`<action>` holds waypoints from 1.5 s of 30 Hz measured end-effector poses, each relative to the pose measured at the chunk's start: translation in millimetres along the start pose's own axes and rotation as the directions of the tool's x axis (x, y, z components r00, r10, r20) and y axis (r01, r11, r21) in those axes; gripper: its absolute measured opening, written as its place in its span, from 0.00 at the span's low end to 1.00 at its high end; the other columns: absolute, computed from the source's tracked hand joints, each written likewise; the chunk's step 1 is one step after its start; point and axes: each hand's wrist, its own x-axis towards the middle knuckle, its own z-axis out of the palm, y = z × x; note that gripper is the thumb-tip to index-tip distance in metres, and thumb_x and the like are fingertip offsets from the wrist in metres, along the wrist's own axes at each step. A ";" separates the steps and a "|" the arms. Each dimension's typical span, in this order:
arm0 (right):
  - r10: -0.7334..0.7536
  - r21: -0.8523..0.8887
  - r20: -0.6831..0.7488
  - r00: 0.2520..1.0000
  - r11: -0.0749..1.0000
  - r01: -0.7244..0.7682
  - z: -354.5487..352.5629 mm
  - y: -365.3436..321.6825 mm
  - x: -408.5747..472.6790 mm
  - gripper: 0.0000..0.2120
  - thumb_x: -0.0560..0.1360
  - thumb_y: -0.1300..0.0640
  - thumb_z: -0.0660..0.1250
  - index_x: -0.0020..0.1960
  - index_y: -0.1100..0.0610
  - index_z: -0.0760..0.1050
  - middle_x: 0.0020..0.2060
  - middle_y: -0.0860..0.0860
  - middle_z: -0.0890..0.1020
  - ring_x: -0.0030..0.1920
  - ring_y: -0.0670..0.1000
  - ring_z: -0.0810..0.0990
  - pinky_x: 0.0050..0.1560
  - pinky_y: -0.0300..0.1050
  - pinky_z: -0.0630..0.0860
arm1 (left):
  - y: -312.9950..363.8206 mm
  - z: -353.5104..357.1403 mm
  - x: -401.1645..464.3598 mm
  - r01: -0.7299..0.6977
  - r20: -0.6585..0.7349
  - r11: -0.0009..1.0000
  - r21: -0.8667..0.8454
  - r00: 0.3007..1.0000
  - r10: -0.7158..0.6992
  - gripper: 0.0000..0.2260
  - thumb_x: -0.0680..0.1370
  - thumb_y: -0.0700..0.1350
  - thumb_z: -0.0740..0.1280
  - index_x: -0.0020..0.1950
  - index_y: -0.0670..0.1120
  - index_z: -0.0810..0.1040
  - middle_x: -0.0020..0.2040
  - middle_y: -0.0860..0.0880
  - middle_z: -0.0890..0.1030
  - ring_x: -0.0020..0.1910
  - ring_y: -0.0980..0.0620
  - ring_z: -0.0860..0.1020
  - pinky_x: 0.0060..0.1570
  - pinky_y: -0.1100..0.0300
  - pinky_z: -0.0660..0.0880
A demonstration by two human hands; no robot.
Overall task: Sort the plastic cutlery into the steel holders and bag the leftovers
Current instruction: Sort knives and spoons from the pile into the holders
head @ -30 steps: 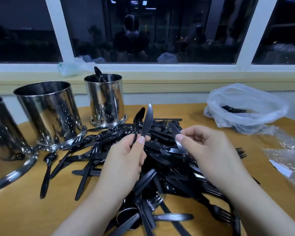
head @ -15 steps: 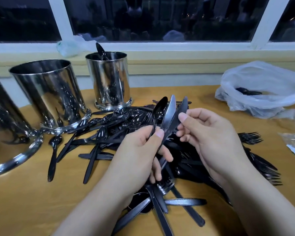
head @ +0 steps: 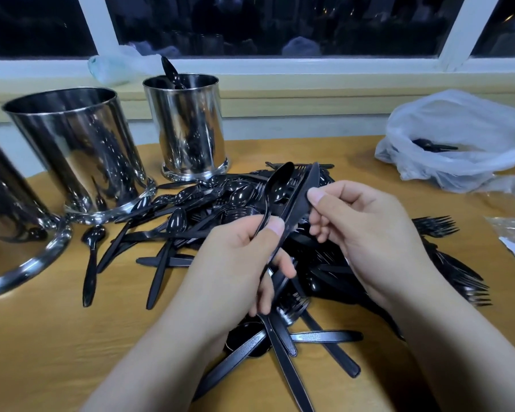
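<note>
Above the pile (head: 280, 233), left hand (head: 235, 263) grips a spoon (head: 278, 182) and knives (head: 302, 194) upright, fingers curled round the handles. Right hand (head: 366, 233) pinches a knife blade, thumb on top. Black cutlery sprawls over the surface (head: 42, 352). Three holders (head: 188, 126) stand left, bag (head: 458, 144) far right.

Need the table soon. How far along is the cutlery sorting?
Barely started. Done: one spoon in the far holder, a few pieces in the bag. In hand: left hand grips a spoon and knives; right hand pinches a knife. Left: the big pile.
</note>
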 end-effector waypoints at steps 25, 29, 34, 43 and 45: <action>-0.015 -0.849 0.174 0.985 0.505 0.157 -41.5 10.6 4.8 0.04 0.77 0.47 0.72 0.50 0.44 0.80 0.38 0.38 0.74 0.40 0.35 0.73 0.38 0.31 0.63 | -10.1 -14.5 -0.3 0.010 -0.109 0.977 -0.211 0.993 -0.034 0.15 0.85 0.47 0.63 0.39 0.44 0.72 0.33 0.49 0.72 0.24 0.54 0.61 0.23 0.63 0.56; -0.008 -0.813 0.169 0.986 0.565 0.144 -37.7 9.4 3.1 0.05 0.76 0.47 0.72 0.43 0.44 0.78 0.39 0.34 0.76 0.40 0.38 0.74 0.37 0.33 0.65 | -9.6 -14.4 -0.4 0.011 -0.119 0.978 -0.206 0.992 -0.036 0.15 0.85 0.47 0.63 0.39 0.43 0.72 0.34 0.48 0.72 0.24 0.54 0.61 0.23 0.63 0.57; -0.062 -0.668 0.112 0.992 0.734 0.121 -38.9 -1.7 5.1 0.06 0.75 0.48 0.74 0.42 0.47 0.80 0.33 0.46 0.78 0.32 0.42 0.72 0.35 0.36 0.67 | -8.6 -13.3 -0.6 -0.007 -0.122 0.980 -0.201 0.992 -0.018 0.16 0.85 0.48 0.63 0.38 0.42 0.72 0.33 0.49 0.71 0.24 0.53 0.61 0.24 0.62 0.57; -0.152 -0.078 -0.116 0.982 0.987 0.144 -30.6 -33.3 9.6 0.03 0.74 0.56 0.75 0.42 0.52 0.84 0.37 0.52 0.82 0.40 0.51 0.76 0.46 0.48 0.73 | -11.4 -9.8 4.3 -0.059 -0.167 0.967 -0.247 0.986 0.017 0.12 0.84 0.44 0.64 0.54 0.35 0.80 0.31 0.50 0.71 0.26 0.53 0.62 0.27 0.59 0.58; -0.083 0.077 -0.061 0.995 0.993 0.087 -23.0 -34.9 6.7 0.02 0.72 0.56 0.74 0.43 0.55 0.84 0.38 0.51 0.83 0.41 0.52 0.77 0.46 0.46 0.74 | -11.3 -8.8 4.0 -0.061 -0.175 0.967 -0.246 0.984 0.017 0.10 0.83 0.44 0.65 0.53 0.39 0.83 0.31 0.50 0.71 0.26 0.54 0.63 0.26 0.60 0.61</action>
